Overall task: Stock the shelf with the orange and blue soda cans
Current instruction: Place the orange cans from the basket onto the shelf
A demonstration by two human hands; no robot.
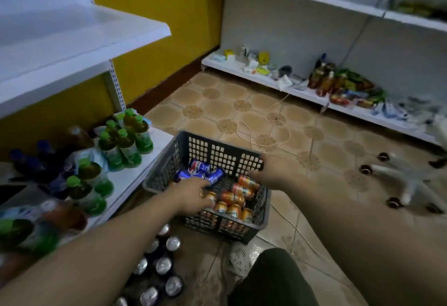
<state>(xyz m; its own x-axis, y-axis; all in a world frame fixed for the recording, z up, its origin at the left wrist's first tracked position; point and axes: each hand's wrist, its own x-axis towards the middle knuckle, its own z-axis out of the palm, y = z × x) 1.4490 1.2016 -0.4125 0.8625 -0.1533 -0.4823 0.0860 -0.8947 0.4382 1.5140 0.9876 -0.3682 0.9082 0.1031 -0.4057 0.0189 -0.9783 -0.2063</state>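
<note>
A dark grey plastic basket (219, 152) stands on the tiled floor beside the left shelf. Inside it, blue soda cans (199, 167) lie at the far left and several orange soda cans (238, 199) fill the near right. My left hand (191, 195) reaches into the basket, fingers curled around an orange can (212, 197) just below the blue ones. My right hand (268, 175) rests on the basket's right rim, fingers bent over it above the orange cans. The white lower shelf (157, 141) lies to the left of the basket.
Green-capped bottles (123, 141) and dark bottles crowd the lower left shelf. Dark cans with silver tops (164, 264) stand on the floor under my left arm. A white cable (266, 145) loops behind the basket. A wheeled chair base (399, 180) is at right; a snack shelf (343, 88) lies beyond.
</note>
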